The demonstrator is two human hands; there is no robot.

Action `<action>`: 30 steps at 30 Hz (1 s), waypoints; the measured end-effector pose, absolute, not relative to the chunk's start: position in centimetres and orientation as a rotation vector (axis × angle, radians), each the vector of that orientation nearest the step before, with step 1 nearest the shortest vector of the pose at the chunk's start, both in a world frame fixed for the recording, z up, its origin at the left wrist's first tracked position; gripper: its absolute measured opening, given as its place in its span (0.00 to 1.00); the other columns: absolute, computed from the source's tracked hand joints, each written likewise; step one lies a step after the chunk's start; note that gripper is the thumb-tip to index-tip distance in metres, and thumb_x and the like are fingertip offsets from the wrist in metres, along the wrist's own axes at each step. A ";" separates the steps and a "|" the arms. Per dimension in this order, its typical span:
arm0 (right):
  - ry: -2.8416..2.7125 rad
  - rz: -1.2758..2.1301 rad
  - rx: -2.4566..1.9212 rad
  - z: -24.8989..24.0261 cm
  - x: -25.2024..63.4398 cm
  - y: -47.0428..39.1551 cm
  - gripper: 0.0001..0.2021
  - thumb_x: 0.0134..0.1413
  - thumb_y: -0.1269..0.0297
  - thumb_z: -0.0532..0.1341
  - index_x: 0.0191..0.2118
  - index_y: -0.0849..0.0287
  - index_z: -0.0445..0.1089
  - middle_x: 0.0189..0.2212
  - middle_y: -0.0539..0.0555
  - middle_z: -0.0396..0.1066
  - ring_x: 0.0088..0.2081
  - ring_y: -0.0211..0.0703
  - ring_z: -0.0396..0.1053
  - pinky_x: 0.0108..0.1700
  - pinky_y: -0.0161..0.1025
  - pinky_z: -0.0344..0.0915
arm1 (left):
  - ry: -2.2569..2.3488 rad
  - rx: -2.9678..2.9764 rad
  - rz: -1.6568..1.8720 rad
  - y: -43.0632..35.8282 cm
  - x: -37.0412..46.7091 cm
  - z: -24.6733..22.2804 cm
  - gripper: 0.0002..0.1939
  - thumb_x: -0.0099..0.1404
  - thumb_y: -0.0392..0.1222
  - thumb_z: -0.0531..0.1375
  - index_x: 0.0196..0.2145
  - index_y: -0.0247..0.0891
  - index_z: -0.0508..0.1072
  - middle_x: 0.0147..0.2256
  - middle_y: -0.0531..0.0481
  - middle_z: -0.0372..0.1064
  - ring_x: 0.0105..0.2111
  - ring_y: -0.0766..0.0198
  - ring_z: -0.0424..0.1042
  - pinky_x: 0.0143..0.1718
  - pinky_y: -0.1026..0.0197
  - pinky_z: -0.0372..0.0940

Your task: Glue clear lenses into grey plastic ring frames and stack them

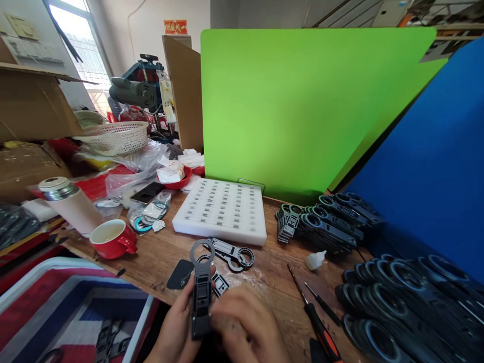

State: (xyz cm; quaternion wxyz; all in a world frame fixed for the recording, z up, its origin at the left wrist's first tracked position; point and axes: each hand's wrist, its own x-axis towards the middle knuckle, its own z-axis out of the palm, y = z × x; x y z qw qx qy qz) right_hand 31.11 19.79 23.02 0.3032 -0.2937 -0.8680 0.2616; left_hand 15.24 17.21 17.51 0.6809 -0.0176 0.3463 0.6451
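the left hand (176,322) is partly closed, its thumb along the left edge of the dark grey plastic part with a round ring end (202,297). that part is clamped in this hand, ring towards 12 o'clock, before the person. the right hand (251,322) is blurred, fingers curled, at the part's 4 o'clock side; whether it pinches or only touches the part cannot be told.

at 1 o'clock from the part, just beside it, lies a small grey and black rectangular piece (221,285). beyond it lie flat grey ring-ended plates (229,253), then a thick white foam block with rows of slots (223,209). at 10 o'clock are a thin black square pad (180,275) and, farther off, a glossy red mug (112,239).

the brown wooden table (280,275) has its near edge running towards 10 o'clock, beside a blue-and-white-rimmed bin with striped lining (71,302). room for moving lies between the right hand and the black and orange screwdriver (321,327) at 3 o'clock; stacked black ring-ended parts (408,302) bound that side farther out.
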 end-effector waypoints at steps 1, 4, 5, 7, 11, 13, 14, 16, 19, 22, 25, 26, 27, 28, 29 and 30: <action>-2.293 0.678 -0.807 22.2 30.1 20.3 0.17 0.62 0.60 0.51 0.55 0.54 0.64 0.47 0.58 0.68 0.49 0.48 0.66 0.49 0.45 0.65 | 0.786 -0.030 1.449 17.1 15.4 17.4 0.18 0.66 0.43 0.56 0.50 0.34 0.71 0.36 0.45 0.75 0.33 0.61 0.74 0.37 0.60 0.69; -2.290 0.609 -0.911 19.8 28.1 21.0 0.23 0.55 0.68 0.58 0.57 0.57 0.60 0.52 0.61 0.63 0.53 0.54 0.62 0.53 0.50 0.62 | 0.854 0.000 1.477 16.8 15.9 16.9 0.15 0.64 0.42 0.58 0.48 0.36 0.73 0.41 0.44 0.75 0.44 0.56 0.72 0.48 0.55 0.64; -2.279 0.624 -0.930 19.2 27.8 21.0 0.23 0.53 0.70 0.59 0.56 0.58 0.60 0.52 0.62 0.63 0.52 0.54 0.62 0.52 0.50 0.62 | 0.889 0.007 1.484 16.6 16.1 16.8 0.15 0.62 0.42 0.59 0.47 0.36 0.74 0.43 0.45 0.75 0.47 0.55 0.71 0.51 0.55 0.62; -2.232 0.732 -0.952 18.7 27.9 21.0 0.18 0.52 0.72 0.59 0.50 0.58 0.63 0.47 0.59 0.66 0.49 0.51 0.64 0.50 0.47 0.64 | 0.962 0.047 1.488 16.4 16.4 16.5 0.17 0.59 0.44 0.63 0.45 0.37 0.75 0.45 0.45 0.74 0.51 0.54 0.67 0.54 0.54 0.59; -2.169 0.943 -0.964 19.1 28.8 21.1 0.07 0.52 0.74 0.59 0.37 0.57 0.63 0.36 0.52 0.68 0.39 0.43 0.66 0.41 0.38 0.65 | 1.129 0.196 1.491 16.7 16.0 16.3 0.24 0.49 0.53 0.68 0.41 0.36 0.76 0.43 0.45 0.75 0.50 0.52 0.67 0.52 0.56 0.60; -2.214 0.956 -0.855 19.0 29.1 20.8 0.06 0.51 0.73 0.60 0.34 0.56 0.62 0.33 0.51 0.69 0.36 0.42 0.67 0.37 0.36 0.64 | 1.239 0.192 1.526 17.2 15.0 16.4 0.27 0.45 0.57 0.69 0.37 0.34 0.77 0.36 0.46 0.76 0.43 0.53 0.71 0.44 0.58 0.64; -2.244 0.927 -0.772 18.8 29.2 20.6 0.06 0.51 0.72 0.60 0.34 0.56 0.62 0.33 0.50 0.69 0.35 0.42 0.67 0.36 0.35 0.63 | 1.284 0.174 1.552 17.5 14.4 16.5 0.28 0.43 0.59 0.69 0.35 0.34 0.77 0.34 0.47 0.76 0.40 0.54 0.72 0.40 0.59 0.65; -2.281 0.815 -0.607 18.1 29.1 20.2 0.04 0.54 0.70 0.58 0.35 0.55 0.62 0.32 0.51 0.70 0.34 0.42 0.67 0.35 0.35 0.62 | 1.347 0.143 1.597 17.9 13.3 16.7 0.29 0.41 0.61 0.68 0.34 0.35 0.77 0.31 0.48 0.76 0.36 0.56 0.73 0.37 0.60 0.66; -2.230 0.665 -0.544 17.2 28.9 20.0 0.03 0.59 0.68 0.54 0.38 0.55 0.63 0.33 0.51 0.71 0.34 0.42 0.66 0.36 0.36 0.62 | 1.359 0.311 1.544 17.5 12.9 16.6 0.28 0.45 0.62 0.67 0.35 0.36 0.77 0.37 0.46 0.76 0.41 0.53 0.72 0.43 0.57 0.66; -2.111 0.714 -0.733 16.9 28.9 20.4 0.06 0.61 0.67 0.52 0.35 0.55 0.65 0.32 0.52 0.68 0.35 0.42 0.66 0.37 0.36 0.62 | 1.294 0.576 1.346 16.1 14.1 15.6 0.28 0.50 0.63 0.63 0.39 0.37 0.78 0.46 0.43 0.73 0.53 0.49 0.65 0.54 0.53 0.60; -2.040 0.844 -0.862 16.6 29.3 21.1 0.07 0.60 0.68 0.53 0.34 0.55 0.66 0.32 0.52 0.66 0.36 0.41 0.66 0.37 0.35 0.63 | 1.198 0.747 1.278 14.9 14.9 14.2 0.31 0.51 0.59 0.64 0.49 0.41 0.73 0.55 0.46 0.65 0.60 0.51 0.56 0.60 0.53 0.53; -2.036 0.873 -0.874 16.3 29.4 21.3 0.06 0.60 0.68 0.53 0.35 0.55 0.67 0.33 0.52 0.67 0.36 0.41 0.67 0.37 0.35 0.64 | 1.209 0.781 1.290 14.7 14.7 13.7 0.32 0.51 0.56 0.66 0.52 0.43 0.71 0.57 0.47 0.63 0.60 0.51 0.55 0.60 0.53 0.53; -2.036 0.883 -0.900 16.0 29.5 21.6 0.06 0.60 0.68 0.53 0.36 0.55 0.67 0.33 0.52 0.68 0.36 0.41 0.67 0.38 0.35 0.64 | 1.247 0.788 1.313 14.6 14.3 13.3 0.33 0.50 0.54 0.67 0.53 0.43 0.70 0.57 0.47 0.63 0.60 0.50 0.55 0.60 0.52 0.53; -2.047 0.872 -0.945 15.5 29.4 21.9 0.07 0.60 0.68 0.53 0.38 0.55 0.67 0.35 0.53 0.69 0.38 0.42 0.68 0.39 0.36 0.65 | 1.300 0.760 1.340 14.6 13.6 13.0 0.34 0.49 0.52 0.68 0.54 0.43 0.69 0.57 0.45 0.64 0.59 0.49 0.57 0.59 0.51 0.54; -2.073 0.839 -1.009 15.1 29.2 22.2 0.07 0.59 0.68 0.54 0.41 0.55 0.67 0.37 0.54 0.69 0.40 0.44 0.68 0.42 0.38 0.65 | 1.351 0.703 1.368 14.6 12.6 12.7 0.36 0.50 0.52 0.68 0.55 0.42 0.67 0.55 0.44 0.65 0.57 0.48 0.61 0.58 0.49 0.56; -2.119 0.793 -1.085 14.6 29.0 22.5 0.09 0.58 0.67 0.55 0.44 0.55 0.67 0.41 0.56 0.69 0.44 0.47 0.67 0.45 0.41 0.65 | 1.390 0.638 1.395 14.8 11.5 12.6 0.38 0.50 0.53 0.67 0.57 0.40 0.64 0.54 0.42 0.67 0.55 0.47 0.64 0.56 0.48 0.59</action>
